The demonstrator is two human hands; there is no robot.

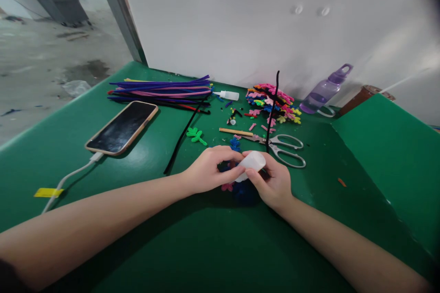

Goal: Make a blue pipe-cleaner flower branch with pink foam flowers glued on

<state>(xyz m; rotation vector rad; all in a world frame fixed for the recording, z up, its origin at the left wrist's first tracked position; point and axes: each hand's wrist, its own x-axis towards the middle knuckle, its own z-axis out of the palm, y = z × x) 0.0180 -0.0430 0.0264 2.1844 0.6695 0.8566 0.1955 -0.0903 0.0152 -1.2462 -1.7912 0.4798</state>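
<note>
Close together at the middle of the table are my left hand (206, 169) and my right hand (275, 183). Between them is a small white glue bottle (253, 164), tilted, with its base up and to the right. My right thumb and fingers grip its body; my left thumb and forefinger close on its lower left end, where the tip is hidden. A black pipe cleaner (273, 110) rises from behind my right fingers; I cannot tell whether they hold it. Beneath the hands lie blue fuzzy pipe-cleaner pieces (245, 192) and a pink one (227, 187), partly covered.
Beyond lie scissors (287, 149), a wooden stick (236, 132), a green leaf shape (195, 135), and pipe cleaners (161, 91). Colourful flowers (271, 100), another glue bottle (229, 95) and a purple bottle (325, 91) stand near the wall. A cabled phone (122, 128) is left.
</note>
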